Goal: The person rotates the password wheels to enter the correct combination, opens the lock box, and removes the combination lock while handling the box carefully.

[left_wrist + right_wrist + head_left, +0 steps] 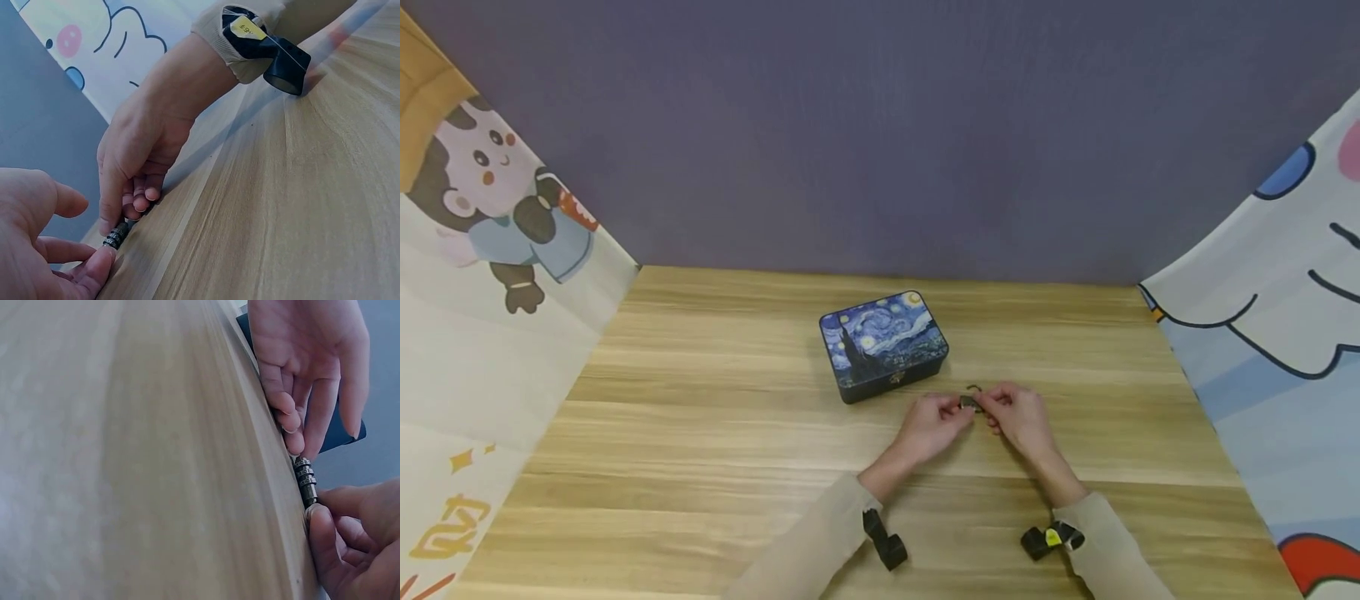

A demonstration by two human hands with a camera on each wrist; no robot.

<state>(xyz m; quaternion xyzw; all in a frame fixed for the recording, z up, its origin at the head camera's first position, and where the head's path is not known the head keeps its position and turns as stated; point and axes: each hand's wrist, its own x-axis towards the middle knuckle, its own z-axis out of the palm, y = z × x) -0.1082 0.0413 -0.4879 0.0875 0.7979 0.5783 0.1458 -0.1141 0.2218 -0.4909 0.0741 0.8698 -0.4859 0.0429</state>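
A small bronze-coloured combination padlock point(306, 478) with a row of number dials sits between my two hands, low over the wooden table point(715, 467). My left hand point(931, 427) pinches one end of it with thumb and fingertips. From the other side, my right hand point(1018, 417) holds the opposite end between thumb and forefinger. The curved shackle point(974, 387) sticks out on the far side in the head view. Fingertips cover both ends of the lock point(116, 235) in the left wrist view.
Just beyond my left hand stands a dark tin box point(883, 343) with a swirling night-sky painting on its lid and a small clasp point(897, 377) at the front. A dark grey wall panel point(880, 142) rises at the back. Cartoon-printed sheets flank the table on both sides.
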